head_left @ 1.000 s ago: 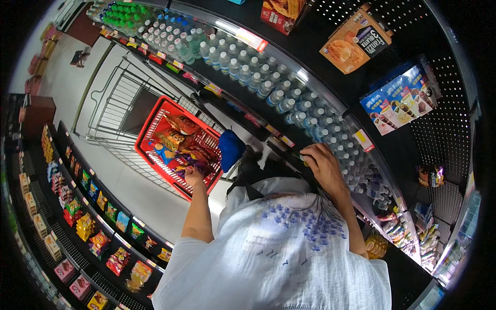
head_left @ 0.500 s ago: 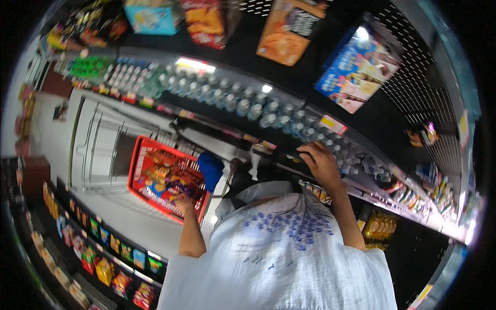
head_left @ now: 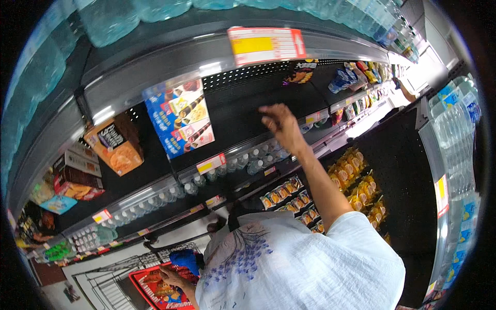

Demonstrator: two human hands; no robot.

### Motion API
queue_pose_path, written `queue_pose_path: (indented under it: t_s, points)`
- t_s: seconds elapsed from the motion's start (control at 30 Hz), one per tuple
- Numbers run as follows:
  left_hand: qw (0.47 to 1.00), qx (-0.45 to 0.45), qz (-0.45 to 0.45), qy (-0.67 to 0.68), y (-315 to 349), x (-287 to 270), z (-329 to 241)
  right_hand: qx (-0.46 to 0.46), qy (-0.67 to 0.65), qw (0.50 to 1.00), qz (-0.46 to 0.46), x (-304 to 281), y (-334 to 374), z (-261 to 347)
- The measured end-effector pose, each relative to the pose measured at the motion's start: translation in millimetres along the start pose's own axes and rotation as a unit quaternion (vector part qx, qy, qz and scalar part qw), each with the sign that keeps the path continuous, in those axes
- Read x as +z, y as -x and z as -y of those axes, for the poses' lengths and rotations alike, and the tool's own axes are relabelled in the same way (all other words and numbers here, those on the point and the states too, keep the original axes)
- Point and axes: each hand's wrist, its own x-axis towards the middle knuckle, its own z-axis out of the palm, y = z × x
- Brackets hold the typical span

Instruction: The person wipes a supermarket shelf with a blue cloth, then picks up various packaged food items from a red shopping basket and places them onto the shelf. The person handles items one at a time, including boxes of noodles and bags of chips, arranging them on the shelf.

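Head view: I note my right hand (head_left: 278,125) raised before the shelf (head_left: 155,67), fingers loose, grasping nothing. My left hand (head_left: 170,277) rests on red packets (head_left: 155,292); grip indeterminable.

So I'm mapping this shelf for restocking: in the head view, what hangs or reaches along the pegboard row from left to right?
Orange box → blue snack box → the raised right hand → dark snack packet → blue packets.
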Motion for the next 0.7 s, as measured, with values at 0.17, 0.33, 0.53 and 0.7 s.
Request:
queue_pose_path:
  t_s: [0.17, 0.33, 0.53, 0.7]
  points:
    - [0.907, -0.197, 0.105, 0.358, -44, -7, -111, -0.003, 0.088, 0.984, -0.153, -54, -76, -103]
    - [0.907, -0.12, 0.127, 0.383, -41, -8, -177, -0.065, 0.229, 0.954, -0.181, -100, -146, -210]
    - [0.894, -0.153, 0.153, 0.392, -32, -13, -188, 0.04, 0.287, 0.954, -0.076, -110, -178, -262]
    - [0.887, -0.169, 0.156, 0.4, -30, -22, -216, 0.082, 0.286, 0.954, -0.044, -125, -177, -274]
